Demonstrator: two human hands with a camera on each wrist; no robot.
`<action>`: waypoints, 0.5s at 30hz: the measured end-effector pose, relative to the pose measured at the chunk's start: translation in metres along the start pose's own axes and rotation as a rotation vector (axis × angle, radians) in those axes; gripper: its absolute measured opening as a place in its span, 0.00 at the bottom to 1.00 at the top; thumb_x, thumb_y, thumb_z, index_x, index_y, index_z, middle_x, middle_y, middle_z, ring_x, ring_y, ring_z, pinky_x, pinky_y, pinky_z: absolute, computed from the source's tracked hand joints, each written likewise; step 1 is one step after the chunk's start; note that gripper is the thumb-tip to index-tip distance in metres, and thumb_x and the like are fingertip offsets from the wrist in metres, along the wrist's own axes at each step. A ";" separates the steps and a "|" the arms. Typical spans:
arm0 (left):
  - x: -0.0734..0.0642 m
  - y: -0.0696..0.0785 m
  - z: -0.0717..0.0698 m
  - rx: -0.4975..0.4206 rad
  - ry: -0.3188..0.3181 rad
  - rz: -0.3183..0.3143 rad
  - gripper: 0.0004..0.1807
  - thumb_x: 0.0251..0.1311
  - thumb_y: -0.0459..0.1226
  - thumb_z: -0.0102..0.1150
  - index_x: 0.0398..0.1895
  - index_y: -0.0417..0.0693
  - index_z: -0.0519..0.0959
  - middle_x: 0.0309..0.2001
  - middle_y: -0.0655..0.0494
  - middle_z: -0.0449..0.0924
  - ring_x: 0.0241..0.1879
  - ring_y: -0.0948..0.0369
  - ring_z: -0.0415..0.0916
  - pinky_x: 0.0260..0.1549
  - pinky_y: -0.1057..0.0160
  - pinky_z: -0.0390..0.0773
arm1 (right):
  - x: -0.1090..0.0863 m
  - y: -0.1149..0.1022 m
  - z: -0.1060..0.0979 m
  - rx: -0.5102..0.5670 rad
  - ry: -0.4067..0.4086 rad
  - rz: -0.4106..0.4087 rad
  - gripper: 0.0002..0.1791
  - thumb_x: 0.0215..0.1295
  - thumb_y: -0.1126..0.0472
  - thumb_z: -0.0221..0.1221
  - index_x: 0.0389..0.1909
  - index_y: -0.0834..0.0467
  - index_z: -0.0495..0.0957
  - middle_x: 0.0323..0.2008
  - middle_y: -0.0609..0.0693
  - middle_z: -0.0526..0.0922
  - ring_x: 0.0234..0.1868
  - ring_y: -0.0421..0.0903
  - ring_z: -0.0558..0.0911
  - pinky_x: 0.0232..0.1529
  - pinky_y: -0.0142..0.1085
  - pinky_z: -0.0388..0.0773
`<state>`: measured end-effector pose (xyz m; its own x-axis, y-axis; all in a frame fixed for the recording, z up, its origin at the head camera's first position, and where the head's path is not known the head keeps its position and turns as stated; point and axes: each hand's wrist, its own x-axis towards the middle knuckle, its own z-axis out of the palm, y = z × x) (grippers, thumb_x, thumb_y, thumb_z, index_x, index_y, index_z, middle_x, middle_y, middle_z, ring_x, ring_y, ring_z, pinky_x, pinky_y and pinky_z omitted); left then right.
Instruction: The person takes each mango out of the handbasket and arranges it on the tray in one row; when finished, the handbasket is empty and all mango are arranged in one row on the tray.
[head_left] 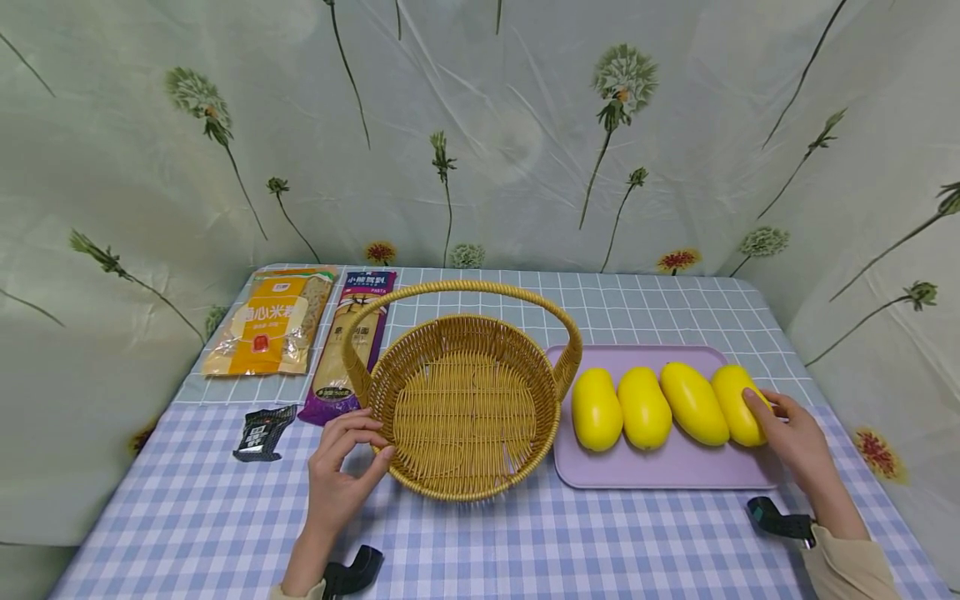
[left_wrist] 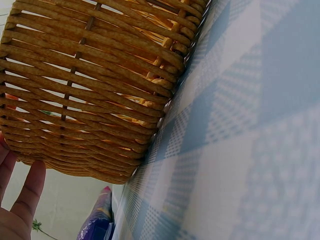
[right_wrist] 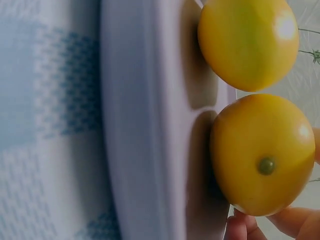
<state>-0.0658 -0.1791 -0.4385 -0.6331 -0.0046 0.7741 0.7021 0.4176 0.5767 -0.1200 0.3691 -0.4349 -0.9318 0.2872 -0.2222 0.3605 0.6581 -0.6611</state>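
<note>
A round woven wicker basket (head_left: 465, 417) with a tall arched handle stands mid-table with nothing in it. My left hand (head_left: 343, 471) grips its rim at the near left, thumb and fingers about the edge; in the left wrist view fingers (left_wrist: 31, 192) touch the weave (left_wrist: 85, 90). On a lilac tray (head_left: 637, 475) to the right, several yellow mangoes lie side by side. My right hand (head_left: 798, 437) holds the rightmost mango (head_left: 735, 400), thumb on top. In the right wrist view that mango (right_wrist: 260, 150) shows its stem end, close to its neighbour (right_wrist: 250, 40).
Left of the basket lie a purple pasta packet (head_left: 348, 333), partly behind the handle, and an orange-and-clear food bag (head_left: 273, 325). A small black wrapped packet (head_left: 262, 433) sits nearer. A checked cloth covers the table; a floral curtain (head_left: 510, 167) hangs behind.
</note>
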 end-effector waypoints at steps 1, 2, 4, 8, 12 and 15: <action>0.000 0.000 0.000 0.000 -0.001 -0.001 0.05 0.43 0.26 0.66 0.24 0.37 0.78 0.34 0.38 0.78 0.48 0.46 0.72 0.55 0.62 0.68 | 0.000 0.000 0.000 0.000 0.000 0.003 0.44 0.69 0.38 0.39 0.65 0.75 0.52 0.58 0.79 0.56 0.55 0.73 0.59 0.52 0.65 0.59; 0.000 0.000 0.000 0.000 -0.001 -0.001 0.05 0.43 0.26 0.66 0.24 0.37 0.78 0.34 0.38 0.78 0.48 0.47 0.72 0.55 0.63 0.68 | 0.000 0.000 0.000 0.000 0.003 0.004 0.44 0.69 0.38 0.39 0.65 0.75 0.53 0.57 0.78 0.56 0.54 0.73 0.59 0.52 0.64 0.60; 0.000 0.000 0.000 0.000 0.000 -0.001 0.06 0.43 0.26 0.66 0.24 0.38 0.78 0.34 0.38 0.78 0.49 0.47 0.72 0.55 0.63 0.68 | -0.001 0.000 0.000 0.002 0.005 0.008 0.44 0.69 0.38 0.39 0.66 0.75 0.53 0.57 0.78 0.57 0.54 0.72 0.60 0.51 0.63 0.61; -0.001 0.000 0.000 -0.001 0.001 -0.001 0.06 0.43 0.26 0.66 0.24 0.38 0.78 0.34 0.39 0.78 0.49 0.47 0.72 0.55 0.62 0.68 | -0.002 0.000 0.000 0.001 0.015 0.006 0.43 0.70 0.38 0.39 0.66 0.74 0.54 0.55 0.77 0.59 0.52 0.70 0.61 0.47 0.59 0.63; 0.000 0.000 0.000 0.000 -0.001 -0.005 0.06 0.43 0.26 0.66 0.24 0.38 0.78 0.34 0.39 0.78 0.49 0.47 0.72 0.55 0.62 0.68 | -0.002 0.001 0.000 -0.014 0.045 0.012 0.42 0.70 0.38 0.39 0.66 0.73 0.55 0.54 0.76 0.61 0.51 0.70 0.62 0.43 0.55 0.65; -0.001 0.000 0.000 -0.001 0.000 -0.002 0.06 0.43 0.26 0.66 0.24 0.38 0.78 0.34 0.38 0.78 0.49 0.47 0.72 0.55 0.62 0.68 | -0.005 0.001 0.000 -0.039 0.079 -0.001 0.41 0.70 0.39 0.40 0.65 0.73 0.56 0.53 0.75 0.62 0.50 0.69 0.64 0.39 0.49 0.67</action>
<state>-0.0657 -0.1793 -0.4391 -0.6344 -0.0059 0.7729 0.7011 0.4166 0.5787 -0.1153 0.3684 -0.4340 -0.9264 0.3393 -0.1636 0.3624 0.6846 -0.6324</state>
